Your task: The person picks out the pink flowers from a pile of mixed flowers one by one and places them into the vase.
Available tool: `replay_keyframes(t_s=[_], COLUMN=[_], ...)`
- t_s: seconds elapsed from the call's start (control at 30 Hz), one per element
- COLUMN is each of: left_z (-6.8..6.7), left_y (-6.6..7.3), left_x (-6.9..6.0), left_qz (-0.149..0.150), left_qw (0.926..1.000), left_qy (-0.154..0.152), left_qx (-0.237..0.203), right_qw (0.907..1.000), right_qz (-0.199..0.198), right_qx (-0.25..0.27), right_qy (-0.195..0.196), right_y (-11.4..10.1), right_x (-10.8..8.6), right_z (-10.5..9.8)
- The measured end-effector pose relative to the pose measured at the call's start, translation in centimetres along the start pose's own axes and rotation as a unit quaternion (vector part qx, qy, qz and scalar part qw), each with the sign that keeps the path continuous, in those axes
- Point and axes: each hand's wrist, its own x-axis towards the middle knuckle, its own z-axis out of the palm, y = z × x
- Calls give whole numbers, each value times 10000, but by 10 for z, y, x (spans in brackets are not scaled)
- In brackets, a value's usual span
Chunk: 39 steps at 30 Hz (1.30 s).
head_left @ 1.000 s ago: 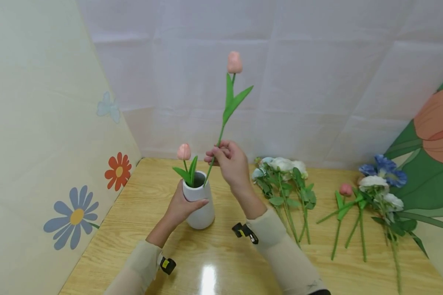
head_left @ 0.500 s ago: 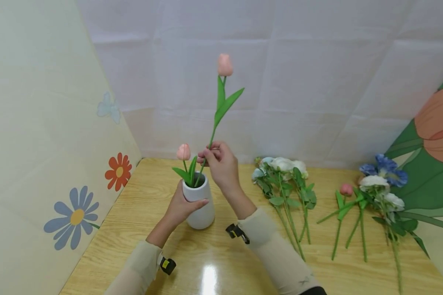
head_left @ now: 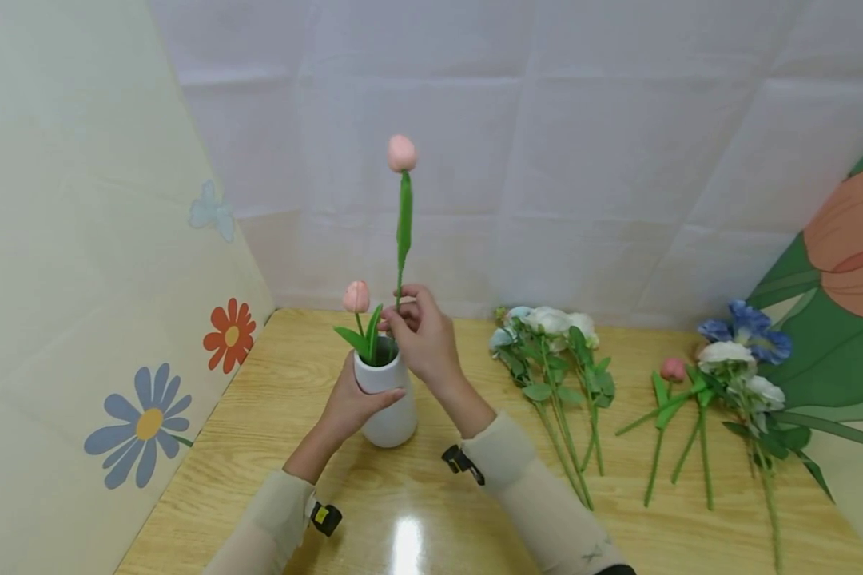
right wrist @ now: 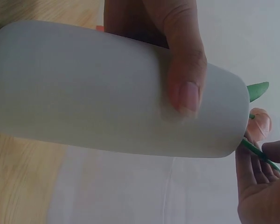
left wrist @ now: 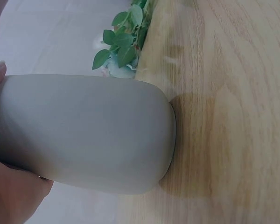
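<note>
A white vase [head_left: 390, 407] stands upright on the table, and my left hand [head_left: 352, 399] grips its upper part; the left wrist view shows the vase's lower body [left wrist: 93, 135] resting on the wood. One short pink tulip [head_left: 356, 297] leans at the left of the mouth. My right hand [head_left: 427, 339] pinches the stem of a taller pink tulip [head_left: 402, 153] just above the rim, its lower end inside the mouth. In the right wrist view the right hand [right wrist: 266, 186] holds that green stem beside the rim, and the left thumb lies across the vase [right wrist: 107, 93].
White and pale blue flowers [head_left: 550, 321] with long stems lie right of the vase on the wooden table [head_left: 295, 447]. Farther right lie a pink tulip [head_left: 673, 369], loose green stems, white blooms and a blue flower [head_left: 751, 331]. A pale cloth backdrop [head_left: 582, 160] rises behind.
My right hand has moved left and slightly down with the tall tulip, which now stands more upright with its lower end in the vase. The left hand and vase have stayed put.
</note>
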Motion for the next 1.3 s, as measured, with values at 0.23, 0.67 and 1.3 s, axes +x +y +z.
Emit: replay_keyframes(t_s=[0.23,0.67,1.3], left_z=[-1,1,0], left_y=[0,0,2], left_x=[0,0,-3], left_qz=[93,100,-345], left_qw=[9999,9999,9993], left_qy=[-123,-110,52], left_qx=[-46,-78,123], right_qw=[9998,9979,9929], right_qz=[-8,-69,390], right_qx=[-156,-607,-1049], right_qy=[-117,-190,-407], right_y=[5,8,20], right_x=[-6,-19,-24], right_z=[1,-9,-29])
